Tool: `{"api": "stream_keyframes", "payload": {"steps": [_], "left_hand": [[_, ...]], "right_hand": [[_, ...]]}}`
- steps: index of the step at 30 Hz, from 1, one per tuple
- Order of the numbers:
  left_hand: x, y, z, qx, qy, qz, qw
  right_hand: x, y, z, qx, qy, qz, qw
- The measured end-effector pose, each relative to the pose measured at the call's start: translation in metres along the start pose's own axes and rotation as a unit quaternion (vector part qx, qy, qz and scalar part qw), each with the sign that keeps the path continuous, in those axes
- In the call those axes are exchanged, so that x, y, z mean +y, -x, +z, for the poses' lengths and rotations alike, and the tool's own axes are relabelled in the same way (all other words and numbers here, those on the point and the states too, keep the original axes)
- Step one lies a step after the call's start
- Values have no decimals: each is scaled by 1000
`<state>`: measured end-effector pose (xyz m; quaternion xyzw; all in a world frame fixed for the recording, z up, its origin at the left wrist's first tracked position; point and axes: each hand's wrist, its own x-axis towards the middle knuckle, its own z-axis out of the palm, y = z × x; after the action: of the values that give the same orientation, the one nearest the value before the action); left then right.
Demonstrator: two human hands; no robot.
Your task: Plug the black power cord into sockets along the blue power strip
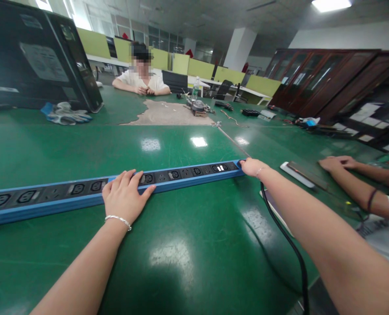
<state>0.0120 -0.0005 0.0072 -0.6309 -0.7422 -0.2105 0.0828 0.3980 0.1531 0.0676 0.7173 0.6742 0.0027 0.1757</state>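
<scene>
A long blue power strip (pixel 188 179) with a row of black sockets lies across the green table (pixel 194 245). Over its middle rests my left hand (pixel 125 188), fingers spread across the top and the thumb along the near edge. My right hand (pixel 251 167) is closed at the strip's right end, around a small black part that its fingers mostly hide. From beneath that wrist a black cable (pixel 281 227) hangs down toward the table's near edge.
A black computer case (pixel 50 57) and gloves (pixel 65 113) stand back left. One person (pixel 142 81) sits across; another's hands (pixel 337 162) rest at right. Beyond the strip are a bottle (pixel 195 89), a metal device (pixel 197 106) and a white bar (pixel 298 175).
</scene>
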Motion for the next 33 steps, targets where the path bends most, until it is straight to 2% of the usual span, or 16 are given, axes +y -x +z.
{"api": "stream_keyframes", "payload": {"steps": [2, 8, 13, 19, 33], "left_hand": [[0, 0, 0, -2, 3, 0, 1000], [-1, 1, 2, 5, 7, 3, 1000], [-1, 1, 3, 12, 6, 12, 1000], [1, 2, 4, 14, 13, 29, 999], [-1, 2, 7, 29, 33, 28, 999]], "right_hand": [[-1, 0, -1, -4, 11, -5, 1000], [-3, 4, 4, 27, -67, 75, 995], [-4, 5, 6, 33, -93, 94, 991], [-13, 19, 14, 92, -135, 152, 975], [-16, 25, 28, 134, -143, 164, 967]]}}
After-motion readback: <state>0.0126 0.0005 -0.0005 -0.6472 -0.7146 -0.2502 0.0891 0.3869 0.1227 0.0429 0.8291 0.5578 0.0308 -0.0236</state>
